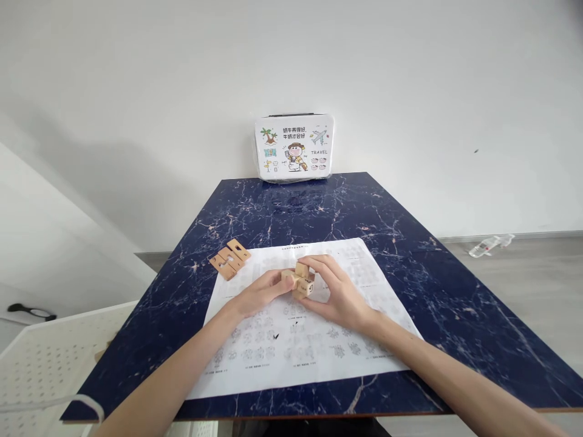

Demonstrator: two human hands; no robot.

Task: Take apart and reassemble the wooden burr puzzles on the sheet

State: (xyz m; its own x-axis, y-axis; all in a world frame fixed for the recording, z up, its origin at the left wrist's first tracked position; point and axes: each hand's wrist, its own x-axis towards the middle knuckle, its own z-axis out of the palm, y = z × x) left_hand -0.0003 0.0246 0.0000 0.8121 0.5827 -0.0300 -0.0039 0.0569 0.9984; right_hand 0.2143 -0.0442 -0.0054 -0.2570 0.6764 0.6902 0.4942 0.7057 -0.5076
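Observation:
Several light wooden blocks, joined into a burr puzzle (304,283), are between my two hands over the middle of the sheet. One end face carries a dark printed mark. My left hand (262,292) grips the puzzle from the left, its thumb pressed on the near side. From the right, my right hand (337,292) pinches it, fingertips on the top block and thumb below. Beneath both hands lies a white instruction sheet (291,358) printed with rows of small diagrams. Parts of the puzzle are hidden behind my fingers.
Flat brown wooden pieces with cut-outs (229,259) lie at the sheet's upper left corner. A white cartoon-printed case (295,149) stands at the back of the dark blue marbled table (300,212). A white perforated basket (59,358) is at the lower left. A plastic bottle (484,247) lies on the floor.

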